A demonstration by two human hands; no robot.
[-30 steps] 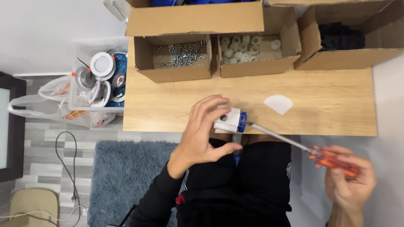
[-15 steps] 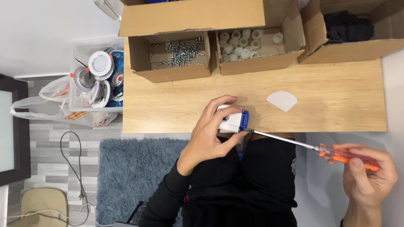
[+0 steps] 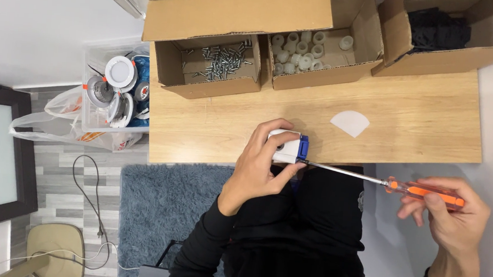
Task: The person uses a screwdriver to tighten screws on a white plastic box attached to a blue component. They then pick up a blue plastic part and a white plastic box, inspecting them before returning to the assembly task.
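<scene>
My left hand (image 3: pixel 259 162) grips a small white and blue plastic part (image 3: pixel 289 149) at the near edge of the wooden table (image 3: pixel 408 138). My right hand (image 3: pixel 446 216) holds a screwdriver with a clear orange handle (image 3: pixel 425 191). Its long metal shaft (image 3: pixel 342 171) runs left, and its tip touches the blue end of the part. Both hands are over my lap, just off the table's front edge.
An open cardboard box of screws (image 3: pixel 220 61) and a box of white round pieces (image 3: pixel 308 47) sit at the back. A box with black parts (image 3: pixel 439 27) is at the right. A white fan-shaped paper (image 3: pixel 349 122) lies on the table. A clear bin of round items (image 3: pixel 117 92) stands left.
The view has shifted slightly. My right hand with the screwdriver has moved a little lower and farther right; the left hand keeps its hold on the part.
</scene>
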